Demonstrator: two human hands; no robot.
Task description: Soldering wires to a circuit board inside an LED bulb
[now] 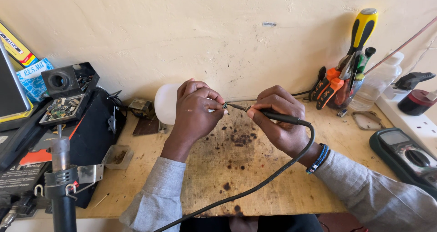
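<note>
Soldering iron (pixel 273 115) lies in the right hand (pixel 277 122), gripped like a pen: thumb and first fingers are pinched together around its black handle, the remaining fingers curled under. Its thin metal tip points left and meets a small dark part (pixel 224 106) held over the middle of the wooden table (pixel 273 186). The iron's black cable (pixel 255 186) loops off the handle's rear, passes beside the right wrist with its blue beaded bracelet (pixel 318 158), and runs down toward the table's near edge.

The right forearm, in a grey sleeve, comes in from the lower right with the wrist bent inward. The left forearm rises from the bottom centre, also grey-sleeved, wrist raised off the table. The left hand (pixel 193 111) is closed, fingertips pressed together on the small dark part; the part is too small to identify. Behind this hand stands a white rounded object (pixel 165 102), partly hidden.

Scorch marks (pixel 239 138) darken the wood just below both hands. A green multimeter (pixel 405 157) sits well apart at the right, and pliers with orange handles (pixel 330 86) lean against the wall.
</note>
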